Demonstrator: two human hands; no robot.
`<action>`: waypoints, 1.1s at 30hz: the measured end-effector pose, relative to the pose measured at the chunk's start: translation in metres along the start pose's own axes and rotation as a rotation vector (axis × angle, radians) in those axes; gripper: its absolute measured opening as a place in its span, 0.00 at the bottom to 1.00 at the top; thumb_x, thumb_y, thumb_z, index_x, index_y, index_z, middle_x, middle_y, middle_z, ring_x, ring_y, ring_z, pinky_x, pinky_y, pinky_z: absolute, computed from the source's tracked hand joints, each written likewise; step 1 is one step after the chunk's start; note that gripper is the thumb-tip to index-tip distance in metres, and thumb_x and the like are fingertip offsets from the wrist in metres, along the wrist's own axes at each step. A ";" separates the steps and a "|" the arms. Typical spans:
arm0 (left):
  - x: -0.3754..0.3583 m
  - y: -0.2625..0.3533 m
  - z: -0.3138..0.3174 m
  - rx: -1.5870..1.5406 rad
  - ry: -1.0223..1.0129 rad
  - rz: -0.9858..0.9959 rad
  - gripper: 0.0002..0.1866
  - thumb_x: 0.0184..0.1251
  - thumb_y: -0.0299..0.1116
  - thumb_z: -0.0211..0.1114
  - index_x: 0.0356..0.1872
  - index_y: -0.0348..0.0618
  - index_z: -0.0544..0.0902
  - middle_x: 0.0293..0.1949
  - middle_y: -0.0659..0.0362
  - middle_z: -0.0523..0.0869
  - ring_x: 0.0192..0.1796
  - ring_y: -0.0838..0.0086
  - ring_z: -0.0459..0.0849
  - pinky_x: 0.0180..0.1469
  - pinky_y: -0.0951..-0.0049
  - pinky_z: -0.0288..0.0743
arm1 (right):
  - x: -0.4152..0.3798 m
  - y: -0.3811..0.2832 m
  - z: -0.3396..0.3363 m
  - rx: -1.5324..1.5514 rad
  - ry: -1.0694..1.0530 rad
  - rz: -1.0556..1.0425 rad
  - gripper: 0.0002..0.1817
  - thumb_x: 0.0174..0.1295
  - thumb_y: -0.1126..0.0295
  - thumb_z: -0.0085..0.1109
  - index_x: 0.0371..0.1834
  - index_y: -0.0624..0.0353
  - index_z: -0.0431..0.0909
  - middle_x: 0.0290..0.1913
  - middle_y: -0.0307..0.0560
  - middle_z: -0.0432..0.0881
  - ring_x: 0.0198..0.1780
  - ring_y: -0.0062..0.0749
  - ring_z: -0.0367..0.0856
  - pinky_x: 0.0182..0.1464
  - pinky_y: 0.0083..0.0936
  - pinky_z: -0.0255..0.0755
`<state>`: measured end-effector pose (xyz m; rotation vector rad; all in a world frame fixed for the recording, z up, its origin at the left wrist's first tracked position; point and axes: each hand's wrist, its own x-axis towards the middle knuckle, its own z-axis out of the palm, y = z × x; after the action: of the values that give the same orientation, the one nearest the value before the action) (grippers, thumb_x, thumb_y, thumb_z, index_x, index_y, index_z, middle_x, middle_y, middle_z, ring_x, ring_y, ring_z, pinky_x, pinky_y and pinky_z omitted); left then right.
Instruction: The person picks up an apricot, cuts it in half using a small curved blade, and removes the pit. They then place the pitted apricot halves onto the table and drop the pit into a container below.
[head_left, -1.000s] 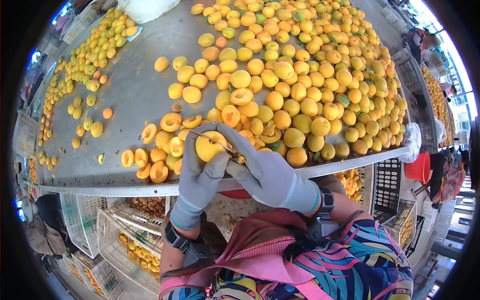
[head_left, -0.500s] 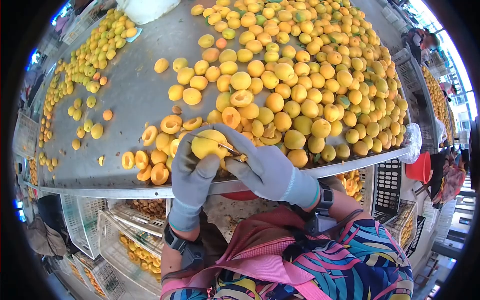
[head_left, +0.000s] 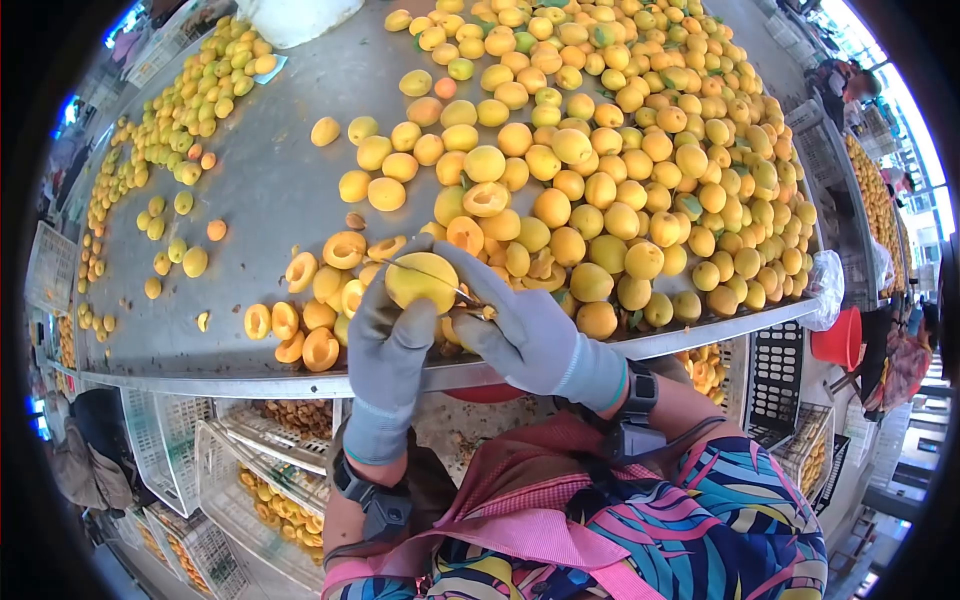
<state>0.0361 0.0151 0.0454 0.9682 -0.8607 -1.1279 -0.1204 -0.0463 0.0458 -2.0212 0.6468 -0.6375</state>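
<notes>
Gripped in my gloved left hand (head_left: 388, 335) is a whole yellow apricot (head_left: 420, 290), held just above the table's front edge. My gloved right hand (head_left: 520, 335) is closed around a small thin-bladed knife (head_left: 430, 272), whose blade lies across the upper side of that apricot. The handle is mostly hidden by my fingers. Just left of my hands, halved apricots (head_left: 320, 349) lie cut side up, their hollows showing. To the right and beyond spreads a big pile of whole apricots (head_left: 650, 170).
The metal table (head_left: 270, 190) holds another apricot heap (head_left: 190, 110) at the far left. Under its front edge stand white crates (head_left: 165, 450), some with apricot halves. A red bucket (head_left: 836, 335) and a clear plastic bag (head_left: 825, 285) are at the right. Other people are at the far right.
The apricot has turned slightly in my left hand, and the blade now lies farther up across it. Both hands have shifted a little.
</notes>
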 end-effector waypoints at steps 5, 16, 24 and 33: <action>-0.005 0.009 0.005 0.040 0.043 -0.039 0.29 0.63 0.31 0.67 0.64 0.31 0.68 0.53 0.57 0.79 0.53 0.76 0.77 0.56 0.76 0.72 | -0.003 -0.004 -0.009 -0.010 -0.042 0.011 0.36 0.65 0.63 0.54 0.73 0.59 0.51 0.21 0.54 0.76 0.21 0.47 0.77 0.24 0.37 0.68; -0.008 -0.009 -0.001 -0.056 0.147 -0.122 0.25 0.64 0.33 0.67 0.59 0.31 0.74 0.47 0.59 0.82 0.47 0.78 0.80 0.52 0.77 0.74 | 0.002 0.000 -0.008 0.000 -0.007 -0.007 0.36 0.64 0.62 0.56 0.72 0.61 0.52 0.21 0.53 0.76 0.20 0.47 0.77 0.23 0.36 0.67; 0.000 0.007 0.004 0.306 0.101 0.038 0.25 0.65 0.36 0.67 0.58 0.31 0.74 0.47 0.59 0.83 0.47 0.79 0.79 0.50 0.78 0.74 | 0.006 0.005 0.000 -0.023 -0.020 -0.044 0.37 0.63 0.63 0.57 0.73 0.60 0.52 0.21 0.52 0.77 0.20 0.46 0.77 0.23 0.36 0.67; -0.002 0.010 0.002 0.351 0.067 0.071 0.27 0.62 0.31 0.68 0.60 0.30 0.72 0.49 0.58 0.82 0.48 0.77 0.80 0.50 0.76 0.76 | 0.000 0.010 -0.006 0.015 -0.048 -0.012 0.36 0.64 0.63 0.56 0.73 0.60 0.52 0.20 0.52 0.76 0.20 0.45 0.76 0.22 0.36 0.66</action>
<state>0.0373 0.0177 0.0553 1.2453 -1.0513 -0.8937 -0.1263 -0.0539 0.0402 -2.0219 0.6003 -0.5975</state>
